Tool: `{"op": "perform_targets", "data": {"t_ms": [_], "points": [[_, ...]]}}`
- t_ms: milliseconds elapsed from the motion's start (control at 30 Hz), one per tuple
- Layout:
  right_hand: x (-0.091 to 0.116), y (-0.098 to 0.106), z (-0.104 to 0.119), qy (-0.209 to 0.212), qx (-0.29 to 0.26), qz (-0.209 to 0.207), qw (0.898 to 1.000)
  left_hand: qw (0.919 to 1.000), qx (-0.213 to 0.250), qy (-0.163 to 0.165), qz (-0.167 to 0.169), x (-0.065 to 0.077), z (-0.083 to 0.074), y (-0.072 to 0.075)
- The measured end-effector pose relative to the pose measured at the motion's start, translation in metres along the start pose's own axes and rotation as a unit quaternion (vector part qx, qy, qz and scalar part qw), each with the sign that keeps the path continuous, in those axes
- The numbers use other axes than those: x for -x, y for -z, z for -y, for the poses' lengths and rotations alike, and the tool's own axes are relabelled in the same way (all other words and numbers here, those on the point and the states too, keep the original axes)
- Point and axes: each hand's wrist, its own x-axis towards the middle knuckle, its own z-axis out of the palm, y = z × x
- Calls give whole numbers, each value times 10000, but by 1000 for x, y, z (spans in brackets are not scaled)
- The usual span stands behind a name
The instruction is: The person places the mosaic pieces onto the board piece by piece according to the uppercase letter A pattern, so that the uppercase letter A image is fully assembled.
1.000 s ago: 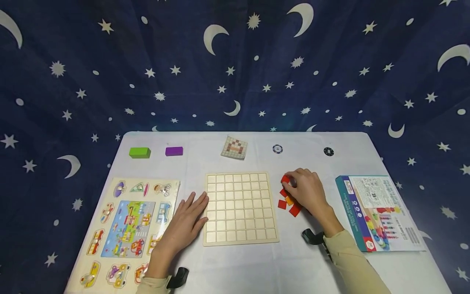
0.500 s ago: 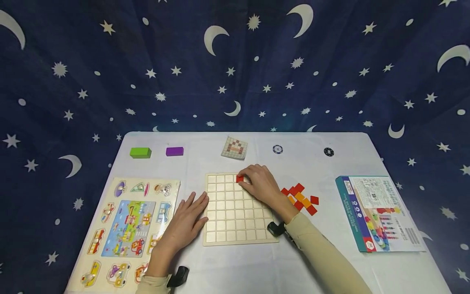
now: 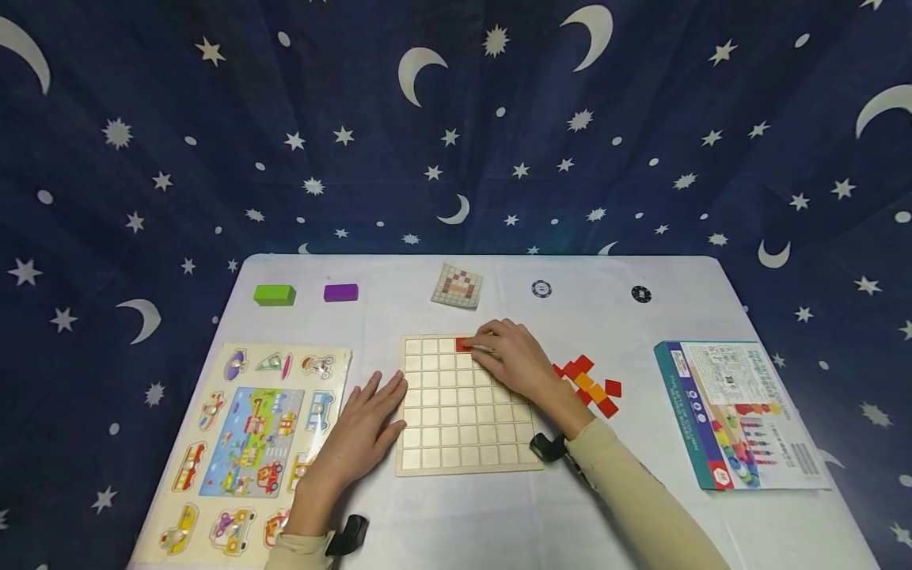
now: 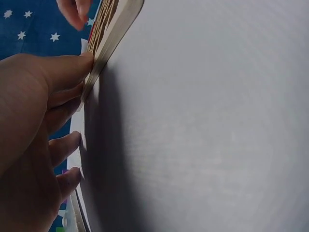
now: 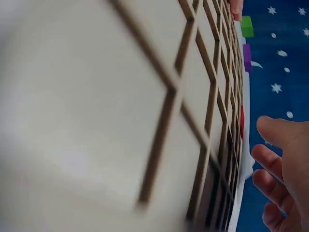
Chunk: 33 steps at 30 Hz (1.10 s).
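Observation:
A wooden grid board [image 3: 470, 473] lies in the middle of the table. One red square tile [image 3: 463, 344] sits in a cell of its far row, and it also shows as a red sliver [image 5: 242, 122] in the right wrist view. My right hand [image 3: 514, 360] hovers over the far right part of the board beside that tile. In the right wrist view its thumb [image 5: 277, 129] and loosely bent fingers stand apart, with nothing between them. Spread out, my left hand [image 3: 365, 431] touches the board's left edge with thumb and fingertips.
Loose red and orange tiles [image 3: 597, 392] lie right of the board. A patterned grid card [image 3: 457, 286], two poker chips [image 3: 541, 289], a green block [image 3: 275, 295] and a purple block [image 3: 341, 293] line the back. A picture puzzle [image 3: 214, 467] is left, a box [image 3: 741, 416] right.
My right hand has gone from the loose tiles leftward to the board with a red tile, set it in the far row, and let it go. The left hand has stayed put.

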Motion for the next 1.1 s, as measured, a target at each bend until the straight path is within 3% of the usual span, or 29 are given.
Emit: {"op": "perform_targets", "data": {"t_ms": [233,400,500,633,767,967,1100], "points": [[46,24,-33,-785,-62,-213,9967,10000,24,31,12,-2,-1,-1],[83,50,-65,-1641,215,-281,9858,10000,7,17,50,-3,-1,-1],[97,64,-82,-1926,273,-182,9807,10000,25,7,27,-3,0,-2],[110,71,-95,-1862,332,80,9819,10000,93,-12,11,-3,1,-2],[117,69,-100,-1631,373,75,9859,9999,92,-32,32,-2,1,-3],[117,67,-102,-1095,321,115,9934,10000,60,-20,-1,-2,2,-2],[114,68,-101,-1175,369,304,9919,10000,58,-8,11,-2,3,-2]]}}
